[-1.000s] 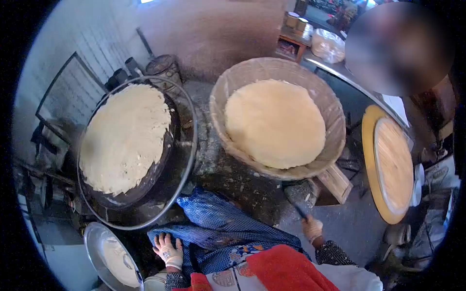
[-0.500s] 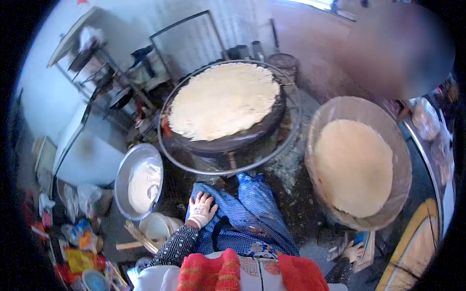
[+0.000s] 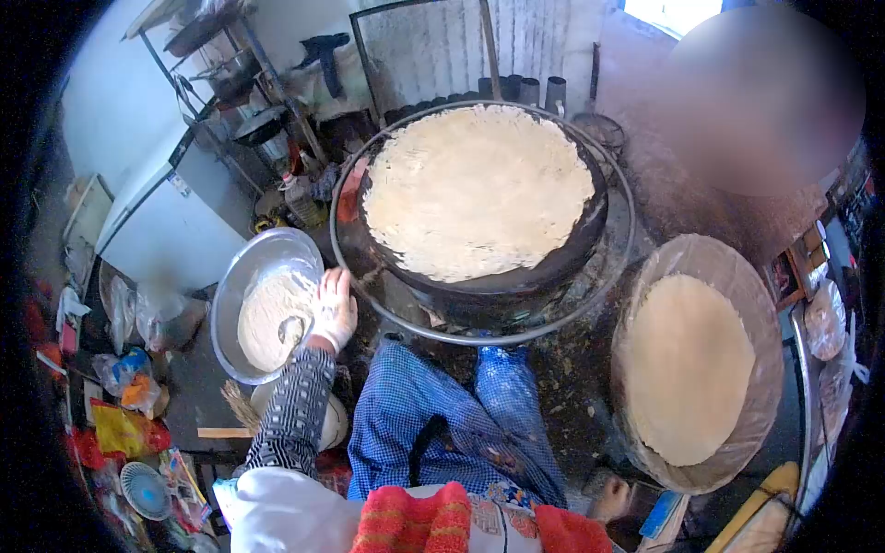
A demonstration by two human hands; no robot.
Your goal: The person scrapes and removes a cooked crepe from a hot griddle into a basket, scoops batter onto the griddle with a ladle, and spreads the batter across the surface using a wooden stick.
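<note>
My left hand (image 3: pixel 334 311), in a pale glove with bare fingertips, is at the right rim of a metal basin (image 3: pixel 226 323). Its fingers are stretched out and it seems to hold nothing; whether it touches the rim I cannot tell. White batter or dough (image 3: pixel 267 318) lies in the basin with a rounded scoop (image 3: pixel 292 329) in it. What seems to be my right hand (image 3: pixel 610 498) is a blurred shape low on the right, its fingers unclear. Ahead, a thin pale flatbread sheet (image 3: pixel 479 189) covers a round dark griddle (image 3: pixel 516 286).
A metal ring (image 3: pixel 433 336) surrounds the griddle. On the right, a plastic-lined basket (image 3: pixel 687 253) holds a stack of round flatbreads (image 3: pixel 687 369). A bucket (image 3: pixel 334 424) stands below the basin, near a wooden stick (image 3: pixel 226 432). Another person (image 3: pixel 756 101), blurred, is at upper right.
My left hand has gone from my thigh out to the basin's rim. My right hand has left the blue-edged object beside it. The view has shifted.
</note>
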